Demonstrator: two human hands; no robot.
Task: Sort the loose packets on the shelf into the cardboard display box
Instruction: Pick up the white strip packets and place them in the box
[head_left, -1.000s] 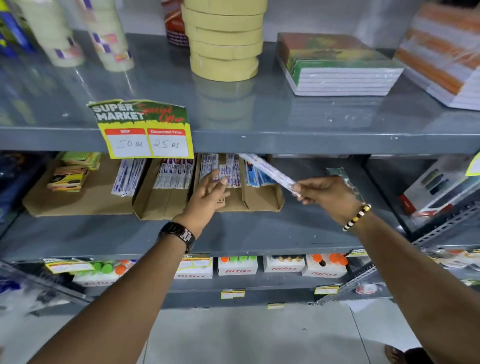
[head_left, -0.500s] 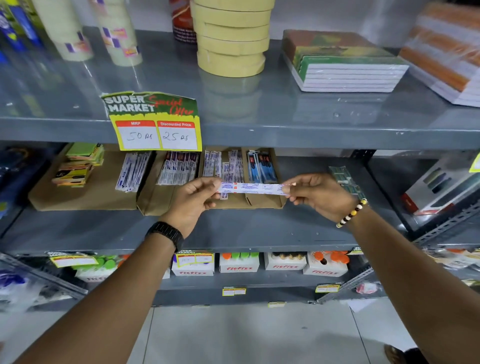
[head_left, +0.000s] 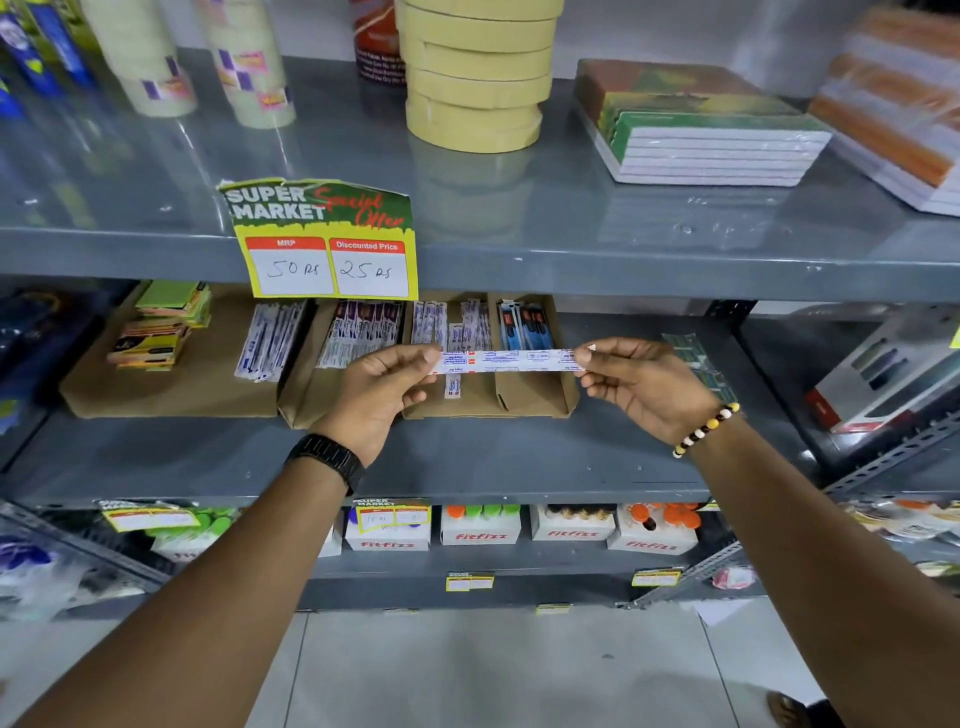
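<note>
Grey metal shelf (head_left: 519, 457) before us carries a brown cardboard display box (head_left: 535, 395); its rear is hidden under the upper shelf. We pinch a thin, flat paper packet (head_left: 506, 360), print too small to read, taut between left hand (head_left: 382, 395) and right hand (head_left: 641, 387), above the box's front edge.

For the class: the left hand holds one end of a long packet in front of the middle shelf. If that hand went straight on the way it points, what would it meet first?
Probably the cardboard display box, near its front wall or the packets standing inside. The left hand points up and into the shelf; depth is unclear from one view.
</note>
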